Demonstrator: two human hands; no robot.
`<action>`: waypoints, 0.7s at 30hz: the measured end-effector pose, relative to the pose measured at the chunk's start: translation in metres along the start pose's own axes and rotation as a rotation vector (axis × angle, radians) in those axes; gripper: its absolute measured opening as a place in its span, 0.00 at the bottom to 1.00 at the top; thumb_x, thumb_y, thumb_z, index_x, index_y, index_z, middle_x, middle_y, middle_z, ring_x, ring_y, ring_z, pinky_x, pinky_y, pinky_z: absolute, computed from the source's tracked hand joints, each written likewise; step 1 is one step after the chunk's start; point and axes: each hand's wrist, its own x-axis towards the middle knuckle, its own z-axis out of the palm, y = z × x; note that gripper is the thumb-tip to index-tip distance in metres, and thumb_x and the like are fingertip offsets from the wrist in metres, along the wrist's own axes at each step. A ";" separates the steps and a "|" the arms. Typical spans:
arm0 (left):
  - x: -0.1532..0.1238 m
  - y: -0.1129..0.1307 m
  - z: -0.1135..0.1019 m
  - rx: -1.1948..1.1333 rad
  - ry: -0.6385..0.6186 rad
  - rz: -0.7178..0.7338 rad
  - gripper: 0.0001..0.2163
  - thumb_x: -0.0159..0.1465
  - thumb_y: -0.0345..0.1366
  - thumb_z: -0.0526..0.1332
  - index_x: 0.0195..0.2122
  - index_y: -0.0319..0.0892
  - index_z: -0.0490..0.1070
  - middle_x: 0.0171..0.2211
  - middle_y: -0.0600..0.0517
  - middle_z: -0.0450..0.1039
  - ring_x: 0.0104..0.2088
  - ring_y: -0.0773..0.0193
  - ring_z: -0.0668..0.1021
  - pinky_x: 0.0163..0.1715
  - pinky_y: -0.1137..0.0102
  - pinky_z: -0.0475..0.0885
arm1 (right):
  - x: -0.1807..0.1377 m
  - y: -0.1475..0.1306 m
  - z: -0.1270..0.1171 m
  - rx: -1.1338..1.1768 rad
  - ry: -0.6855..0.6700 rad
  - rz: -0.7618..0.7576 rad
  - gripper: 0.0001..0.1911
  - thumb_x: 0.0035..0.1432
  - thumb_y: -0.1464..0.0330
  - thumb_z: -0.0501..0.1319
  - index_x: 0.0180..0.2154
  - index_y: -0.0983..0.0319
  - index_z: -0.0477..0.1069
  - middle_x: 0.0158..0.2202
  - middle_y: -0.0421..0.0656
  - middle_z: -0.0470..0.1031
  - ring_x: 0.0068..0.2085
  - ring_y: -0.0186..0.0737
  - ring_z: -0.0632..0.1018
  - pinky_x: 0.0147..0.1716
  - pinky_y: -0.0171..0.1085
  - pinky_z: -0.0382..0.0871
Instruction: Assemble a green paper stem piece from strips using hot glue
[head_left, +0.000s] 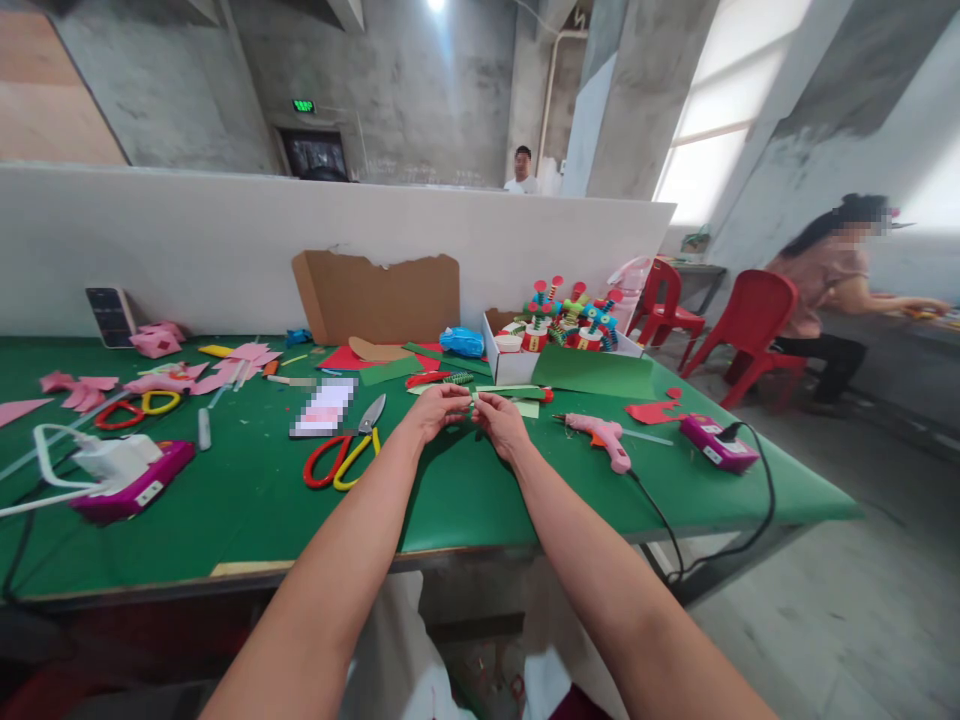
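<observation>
My left hand (436, 412) and my right hand (501, 420) meet over the middle of the green table (480, 510). Both sets of fingers are pinched around a small green paper strip (474, 398), mostly hidden by the fingertips. Just behind the hands lie a coiled green paper spring (457, 378) and a red-handled tool (427, 379). To the left, scissors (352, 447) with one red and one yellow handle rest beside a phone (324, 408). On the right, a pink hot glue gun (604, 436) lies on its side.
A white box (514, 368) of paper figures stands behind, by green card (592, 370) and a cardboard piece (382, 300). Purple power strips (718, 443) sit at both sides, with trailing cords. Pink paper scraps (247, 360) lie left. A person (825, 265) sits near red chairs (761, 315).
</observation>
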 end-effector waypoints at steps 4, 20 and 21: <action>0.001 0.002 0.000 -0.002 0.023 0.012 0.14 0.46 0.34 0.75 0.30 0.36 0.74 0.25 0.51 0.75 0.26 0.67 0.76 0.30 0.71 0.71 | 0.002 0.002 -0.001 -0.002 0.005 0.043 0.10 0.42 0.71 0.73 0.29 0.64 0.75 0.20 0.35 0.73 0.21 0.27 0.72 0.26 0.29 0.71; 0.002 0.000 0.003 0.010 0.052 0.013 0.11 0.44 0.28 0.75 0.25 0.34 0.74 0.21 0.52 0.73 0.22 0.69 0.75 0.29 0.70 0.72 | 0.002 0.008 0.002 -0.039 0.031 -0.021 0.07 0.44 0.74 0.72 0.30 0.63 0.77 0.23 0.38 0.78 0.24 0.31 0.78 0.35 0.35 0.77; 0.002 0.000 0.003 0.018 0.046 0.016 0.12 0.43 0.29 0.75 0.25 0.34 0.74 0.21 0.52 0.73 0.22 0.69 0.74 0.29 0.71 0.72 | 0.003 0.008 0.001 -0.053 0.037 -0.030 0.07 0.45 0.73 0.72 0.30 0.63 0.78 0.23 0.38 0.78 0.24 0.31 0.78 0.35 0.35 0.77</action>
